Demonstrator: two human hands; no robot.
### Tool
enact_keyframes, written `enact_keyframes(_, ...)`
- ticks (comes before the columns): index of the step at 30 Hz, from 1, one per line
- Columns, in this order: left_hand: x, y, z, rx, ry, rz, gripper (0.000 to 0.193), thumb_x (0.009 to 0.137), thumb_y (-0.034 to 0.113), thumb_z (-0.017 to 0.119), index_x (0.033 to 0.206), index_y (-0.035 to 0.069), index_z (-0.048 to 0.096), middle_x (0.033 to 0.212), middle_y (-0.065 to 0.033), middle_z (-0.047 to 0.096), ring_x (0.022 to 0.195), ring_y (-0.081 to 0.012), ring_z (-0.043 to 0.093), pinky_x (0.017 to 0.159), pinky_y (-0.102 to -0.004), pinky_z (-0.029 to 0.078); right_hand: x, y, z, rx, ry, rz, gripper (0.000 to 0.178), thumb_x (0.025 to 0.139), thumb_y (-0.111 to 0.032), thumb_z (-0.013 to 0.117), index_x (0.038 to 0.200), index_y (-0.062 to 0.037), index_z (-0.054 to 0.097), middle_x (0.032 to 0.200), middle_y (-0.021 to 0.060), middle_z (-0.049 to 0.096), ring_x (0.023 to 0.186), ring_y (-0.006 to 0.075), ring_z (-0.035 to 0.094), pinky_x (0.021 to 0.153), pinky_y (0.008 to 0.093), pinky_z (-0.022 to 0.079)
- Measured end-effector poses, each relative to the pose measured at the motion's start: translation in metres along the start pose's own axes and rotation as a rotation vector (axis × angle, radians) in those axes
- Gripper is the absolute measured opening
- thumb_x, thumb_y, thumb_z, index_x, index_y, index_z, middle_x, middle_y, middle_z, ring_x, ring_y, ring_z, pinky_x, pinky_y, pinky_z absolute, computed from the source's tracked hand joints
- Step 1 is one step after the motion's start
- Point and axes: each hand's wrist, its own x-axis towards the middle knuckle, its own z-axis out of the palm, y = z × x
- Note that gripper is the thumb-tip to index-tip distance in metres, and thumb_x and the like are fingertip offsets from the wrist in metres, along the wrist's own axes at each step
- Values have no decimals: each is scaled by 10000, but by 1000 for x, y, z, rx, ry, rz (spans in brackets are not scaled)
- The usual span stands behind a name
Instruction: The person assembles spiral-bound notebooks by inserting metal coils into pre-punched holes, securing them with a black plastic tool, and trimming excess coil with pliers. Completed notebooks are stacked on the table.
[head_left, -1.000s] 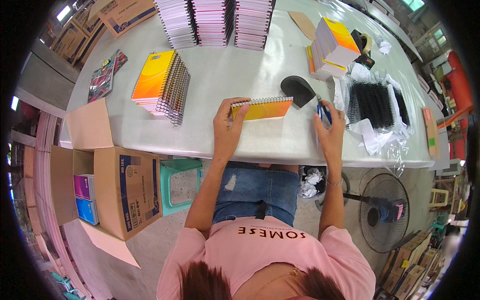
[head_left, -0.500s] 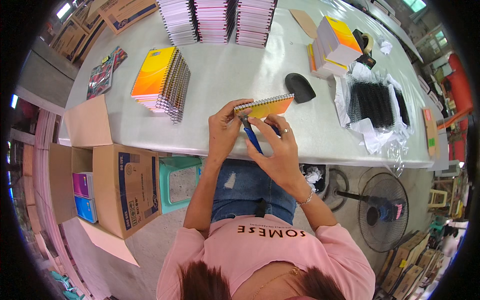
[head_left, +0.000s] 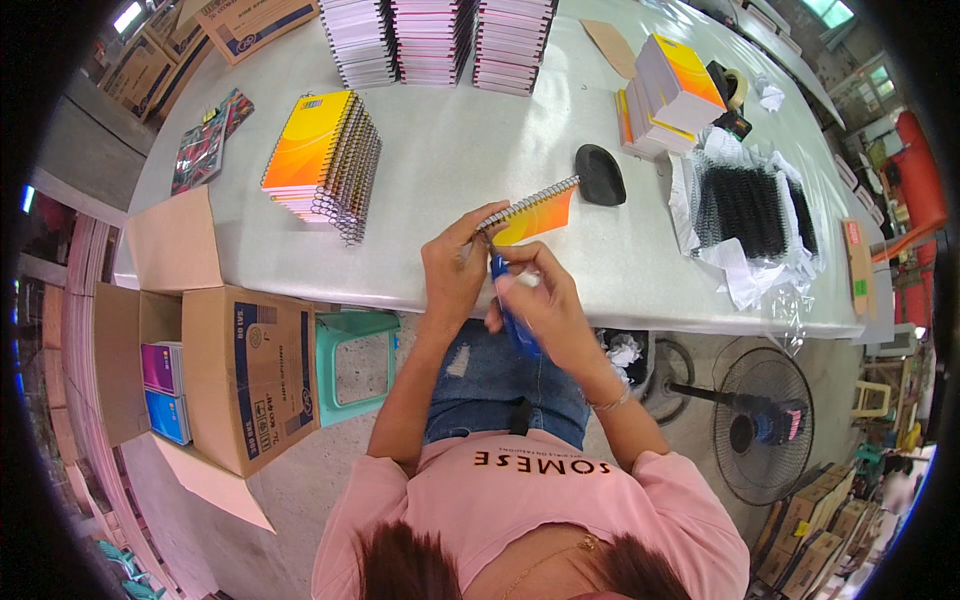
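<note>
My left hand is closed on one end of a small yellow-orange spiral notebook, held tilted above the table's front edge with its wire coil uppermost. In my right hand are blue-handled pliers, the handles smeared by motion. Their jaws meet the coil end beside my left fingers; the exact contact is hidden. Just beyond the notebook's far end lies a black, rounded dish-like piece. To the left stands a stack of matching spiral notebooks.
Tall notebook stacks stand at the back of the table. Unbound yellow-orange blocks and black wire coils on paper are at right. An open carton, a green stool and a fan stand below.
The notebook has tilted, its coil now rising more steeply to the right. My right hand has moved slightly down and left, and the blue handles have swung lower.
</note>
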Motion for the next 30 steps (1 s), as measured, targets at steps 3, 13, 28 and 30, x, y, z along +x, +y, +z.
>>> enact_keyframes(3, -3, 3, 1, 21, 8, -27, 412, 901, -120, 479, 1224, 30, 688, 1039, -134, 737, 928, -136, 697, 765, -237, 533, 10, -13, -8, 862, -164, 457, 328, 1022, -243, 551, 1262, -25, 497, 948, 96, 630, 826, 216, 681, 663, 297, 574)
enact_keyframes(13, 28, 81, -55, 144, 345, 50, 313, 945, 30, 646, 1250, 81, 691, 921, -11, 697, 739, -40, 535, 656, -210, 460, 12, 17, -117, -991, 197, -166, 275, 911, -101, 642, 1176, -49, 593, 1089, 180, 553, 1064, 344, 550, 941, 431, 433)
enact_keyframes(28, 88, 45, -166, 627, 716, 152, 244, 950, 158, 648, 1100, -31, 613, 1056, -165, 674, 1035, -253, 642, 907, -386, 489, 78, 47, -137, -1144, 462, -303, 230, 904, -262, 698, 1096, -137, 697, 1228, 109, 550, 1180, 339, 453, 1021, 496, 345)
enact_keyframes(30, 86, 40, -169, 693, 728, 227, 218, 943, 156, 653, 1069, -21, 628, 1001, -171, 691, 1000, -271, 662, 885, -391, 498, 77, 49, -140, -1125, 449, -306, 228, 904, -275, 699, 1081, -132, 703, 1230, 107, 551, 1185, 341, 450, 1028, 495, 339)
